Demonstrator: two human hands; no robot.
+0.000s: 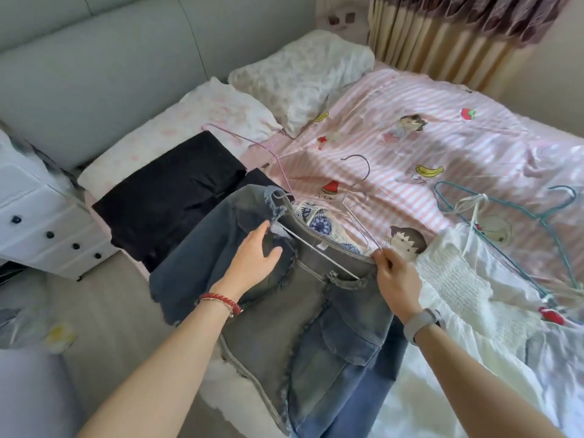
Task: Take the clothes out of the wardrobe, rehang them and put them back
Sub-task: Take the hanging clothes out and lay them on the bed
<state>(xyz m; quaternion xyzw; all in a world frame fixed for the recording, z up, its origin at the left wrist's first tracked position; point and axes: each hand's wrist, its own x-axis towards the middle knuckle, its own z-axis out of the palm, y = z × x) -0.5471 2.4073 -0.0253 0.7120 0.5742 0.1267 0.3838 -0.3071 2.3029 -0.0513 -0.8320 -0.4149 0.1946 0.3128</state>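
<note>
Currently observed: faded grey-blue denim jacket with frayed edges [316,311] spread flat at near edge of pink striped cartoon-print bedspread [442,147]. Thin white wire hanger [354,197] partly inside collar, hook pointing away up the bed. Left hand [256,257] resting open on left shoulder of jacket, fingers relaxed. Right hand [395,276] pinching collar edge at hanger's right arm. Folded black garment [170,197] just left of jacket; white smocked garment [467,295] to right, on teal wire hanger [493,213].
</note>
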